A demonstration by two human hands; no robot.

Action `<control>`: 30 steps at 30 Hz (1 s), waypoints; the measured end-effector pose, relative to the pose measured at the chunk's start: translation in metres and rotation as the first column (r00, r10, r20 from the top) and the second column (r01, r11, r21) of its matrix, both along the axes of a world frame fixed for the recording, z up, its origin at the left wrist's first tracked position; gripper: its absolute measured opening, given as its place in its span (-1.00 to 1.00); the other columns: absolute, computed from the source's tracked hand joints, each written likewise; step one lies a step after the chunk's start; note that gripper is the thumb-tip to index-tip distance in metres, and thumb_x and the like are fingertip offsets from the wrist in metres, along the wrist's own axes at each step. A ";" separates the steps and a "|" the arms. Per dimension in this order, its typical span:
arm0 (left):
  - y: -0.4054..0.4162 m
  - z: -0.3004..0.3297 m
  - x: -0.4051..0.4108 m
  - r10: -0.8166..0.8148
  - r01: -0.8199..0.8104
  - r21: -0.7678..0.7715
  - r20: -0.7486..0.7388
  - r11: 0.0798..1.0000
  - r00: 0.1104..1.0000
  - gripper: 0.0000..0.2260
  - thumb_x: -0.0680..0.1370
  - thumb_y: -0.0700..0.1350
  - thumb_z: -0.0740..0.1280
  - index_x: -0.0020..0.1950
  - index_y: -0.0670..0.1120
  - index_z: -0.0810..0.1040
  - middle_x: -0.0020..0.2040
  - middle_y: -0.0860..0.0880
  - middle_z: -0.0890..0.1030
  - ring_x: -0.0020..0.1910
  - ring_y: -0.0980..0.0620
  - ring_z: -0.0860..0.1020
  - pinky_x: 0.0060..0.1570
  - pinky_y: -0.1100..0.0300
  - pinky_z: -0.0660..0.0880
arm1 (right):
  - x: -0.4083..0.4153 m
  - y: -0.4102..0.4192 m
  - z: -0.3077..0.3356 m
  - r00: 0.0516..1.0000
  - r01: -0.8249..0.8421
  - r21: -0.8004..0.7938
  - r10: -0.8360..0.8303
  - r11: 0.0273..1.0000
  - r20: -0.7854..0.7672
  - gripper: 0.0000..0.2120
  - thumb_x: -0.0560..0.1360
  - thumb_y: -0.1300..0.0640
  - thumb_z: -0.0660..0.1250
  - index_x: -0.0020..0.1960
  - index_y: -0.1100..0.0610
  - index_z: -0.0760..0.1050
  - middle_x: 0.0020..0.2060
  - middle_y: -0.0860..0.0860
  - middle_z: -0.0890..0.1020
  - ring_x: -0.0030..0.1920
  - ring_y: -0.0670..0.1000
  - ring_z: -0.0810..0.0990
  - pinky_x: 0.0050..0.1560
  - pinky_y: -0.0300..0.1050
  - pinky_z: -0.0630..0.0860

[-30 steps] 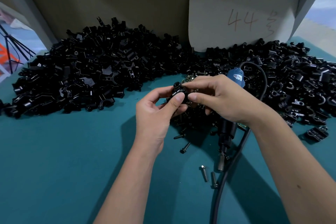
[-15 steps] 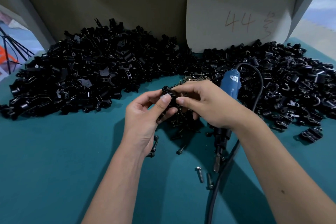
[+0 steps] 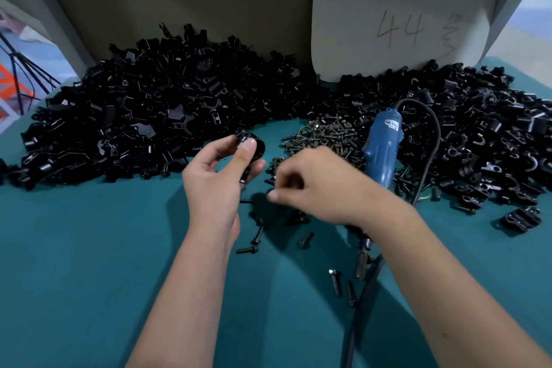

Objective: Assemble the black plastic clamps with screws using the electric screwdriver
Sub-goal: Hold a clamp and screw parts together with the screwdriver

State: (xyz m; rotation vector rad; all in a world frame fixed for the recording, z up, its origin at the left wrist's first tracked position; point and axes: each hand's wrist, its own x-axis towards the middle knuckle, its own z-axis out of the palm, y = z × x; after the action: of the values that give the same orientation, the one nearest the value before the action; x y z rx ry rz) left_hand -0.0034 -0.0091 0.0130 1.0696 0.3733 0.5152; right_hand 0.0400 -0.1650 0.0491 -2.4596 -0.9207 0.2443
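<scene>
My left hand (image 3: pixel 218 185) grips a black plastic clamp (image 3: pixel 249 145) between thumb and fingers, lifted above the teal table (image 3: pixel 89 263). My right hand (image 3: pixel 313 185) is motion-blurred, fingers curled, low over scattered screws just right of the clamp. Whether it pinches a screw is unclear. The blue electric screwdriver (image 3: pixel 382 149) lies on the table beneath my right wrist, with its bit (image 3: pixel 362 263) pointing toward me. A heap of dark screws (image 3: pixel 325 134) sits behind my right hand.
Big piles of black clamp parts fill the back left (image 3: pixel 143 110) and back right (image 3: pixel 484 134). A white board (image 3: pixel 400 18) marked 44 leans on the wall. Loose screws (image 3: pixel 336 281) lie near the screwdriver cable (image 3: pixel 355 323). One clamp (image 3: pixel 521 219) lies alone at right.
My hands have separated. The right hand let go of the clamp and dropped down and left toward the loose screws; the left hand keeps the clamp and moved slightly left.
</scene>
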 end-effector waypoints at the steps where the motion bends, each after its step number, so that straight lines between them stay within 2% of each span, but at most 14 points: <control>1: 0.002 -0.001 0.000 0.025 -0.025 -0.004 -0.008 1.000 1.000 -0.86 0.48 -0.22 0.56 0.02 -0.15 0.70 0.21 -0.30 0.66 -0.20 -0.07 0.72 -0.12 0.22 0.64 | -0.006 0.009 -0.002 1.000 -0.027 -0.061 0.027 0.998 0.000 -0.75 0.53 -0.16 0.47 -0.23 -0.05 0.57 -0.31 -0.11 0.63 -0.27 -0.12 0.59 -0.22 -0.16 0.48; 4: 0.005 -0.005 0.001 0.037 -0.037 0.012 -0.015 0.999 0.999 -0.87 0.50 -0.23 0.56 0.03 -0.17 0.71 0.20 -0.30 0.65 -0.19 -0.08 0.72 -0.10 0.20 0.65 | -0.022 0.030 -0.010 0.995 -0.034 -0.234 0.056 0.972 0.087 -0.73 0.49 -0.21 0.47 -0.15 -0.04 0.54 -0.19 -0.03 0.62 -0.13 0.09 0.61 -0.19 -0.06 0.44; 6: 0.004 -0.006 0.002 0.034 -0.033 0.026 -0.020 0.999 0.999 -0.85 0.50 -0.22 0.57 0.04 -0.17 0.72 0.15 -0.26 0.67 -0.20 -0.08 0.72 -0.10 0.20 0.66 | -0.026 0.035 -0.012 0.995 -0.042 -0.260 0.064 0.965 0.080 -0.77 0.52 -0.12 0.46 -0.11 -0.02 0.49 -0.14 0.03 0.58 -0.07 0.17 0.60 -0.16 -0.03 0.43; 9: 0.003 -0.006 0.003 0.027 -0.027 0.034 -0.018 0.999 0.999 -0.89 0.50 -0.22 0.57 0.01 -0.14 0.73 0.02 -0.12 0.70 -0.23 -0.08 0.72 -0.12 0.20 0.65 | -0.021 0.027 -0.004 0.994 -0.089 -0.248 0.102 0.965 0.039 -0.89 0.58 0.00 0.43 -0.02 0.02 0.58 -0.12 0.06 0.63 -0.07 0.16 0.63 -0.08 0.00 0.55; 10: 0.002 -0.007 0.003 0.022 -0.021 0.034 -0.015 0.999 1.000 -0.91 0.50 -0.22 0.57 -0.03 -0.11 0.74 -0.03 -0.07 0.71 -0.24 -0.08 0.72 -0.13 0.21 0.65 | -0.017 0.020 0.000 0.995 -0.094 -0.208 0.100 0.974 0.018 -0.90 0.60 0.02 0.42 0.00 0.05 0.61 -0.13 0.06 0.67 -0.12 0.11 0.65 -0.07 -0.01 0.58; 12: 0.001 -0.008 0.003 0.004 -0.003 0.029 -0.013 1.000 1.000 -0.91 0.49 -0.22 0.58 -0.04 -0.09 0.75 -0.09 0.00 0.73 -0.24 -0.07 0.72 -0.14 0.22 0.65 | -0.007 0.003 0.007 0.992 -0.048 -0.017 0.045 0.999 -0.118 -0.87 0.63 0.07 0.40 -0.03 0.12 0.61 -0.23 0.05 0.72 -0.30 0.03 0.69 -0.22 -0.05 0.63; 14: -0.001 -0.008 0.003 -0.032 0.032 0.043 -0.020 0.999 0.999 -0.83 0.49 -0.21 0.58 0.06 -0.13 0.73 -0.05 -0.02 0.76 -0.22 -0.07 0.73 -0.14 0.23 0.64 | 0.001 -0.013 0.013 0.969 0.054 0.204 -0.003 0.978 -0.246 -0.87 0.63 0.14 0.40 -0.06 0.18 0.59 -0.27 0.09 0.73 -0.35 0.09 0.71 -0.33 -0.02 0.66; 16: -0.003 -0.009 0.003 -0.091 0.093 0.092 -0.030 0.991 0.995 -0.76 0.49 -0.20 0.58 0.14 -0.14 0.71 -0.01 -0.05 0.77 -0.21 -0.07 0.74 -0.14 0.23 0.64 | 0.009 -0.024 0.013 0.965 0.154 0.414 -0.047 0.897 -0.257 -0.89 0.61 0.24 0.42 -0.06 0.26 0.59 -0.27 0.15 0.72 -0.34 0.08 0.70 -0.36 -0.08 0.65; 18: -0.008 -0.010 0.003 -0.163 0.166 0.142 -0.030 0.976 0.986 -0.76 0.48 -0.21 0.57 0.14 -0.10 0.71 -0.04 -0.08 0.77 -0.23 -0.07 0.74 -0.17 0.24 0.64 | 0.014 -0.029 0.009 0.967 0.216 0.566 -0.094 0.796 -0.237 -0.92 0.60 0.29 0.42 -0.06 0.30 0.61 -0.27 0.21 0.69 -0.35 0.04 0.67 -0.34 -0.17 0.60; 20: -0.012 -0.011 0.003 -0.223 0.222 0.188 -0.018 0.957 0.975 -0.78 0.48 -0.23 0.57 0.10 -0.06 0.72 -0.10 -0.11 0.77 -0.26 -0.06 0.73 -0.17 0.23 0.65 | 0.019 -0.031 0.003 0.969 0.232 0.624 -0.124 0.746 -0.213 -0.95 0.59 0.29 0.44 -0.05 0.26 0.65 -0.29 0.16 0.69 -0.35 0.03 0.66 -0.30 -0.18 0.60; 25: -0.014 -0.015 0.003 -0.294 0.289 0.267 -0.022 0.919 0.956 -0.73 0.46 -0.18 0.60 0.14 -0.07 0.73 -0.10 -0.14 0.77 -0.27 -0.04 0.72 -0.12 0.21 0.64 | 0.024 -0.029 -0.005 0.982 0.188 0.649 -0.122 0.737 -0.145 -0.94 0.57 0.22 0.48 -0.06 0.10 0.70 -0.31 0.10 0.70 -0.32 0.19 0.68 -0.26 -0.03 0.66; 30: -0.016 -0.015 0.002 -0.297 0.290 0.232 -0.005 0.928 0.955 -0.72 0.42 -0.12 0.62 0.11 -0.02 0.75 -0.09 -0.10 0.77 -0.26 -0.05 0.73 -0.16 0.22 0.64 | 0.021 -0.022 -0.008 0.983 0.176 0.701 -0.154 0.691 -0.095 -0.93 0.55 0.20 0.51 -0.10 0.08 0.69 -0.33 0.09 0.69 -0.38 0.16 0.64 -0.36 -0.12 0.58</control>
State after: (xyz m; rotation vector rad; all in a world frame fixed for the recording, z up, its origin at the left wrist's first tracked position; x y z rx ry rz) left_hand -0.0010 -0.0246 -0.0019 1.3162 0.1226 0.3096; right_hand 0.0612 -0.1872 0.0408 -1.7804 -0.6071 -0.1318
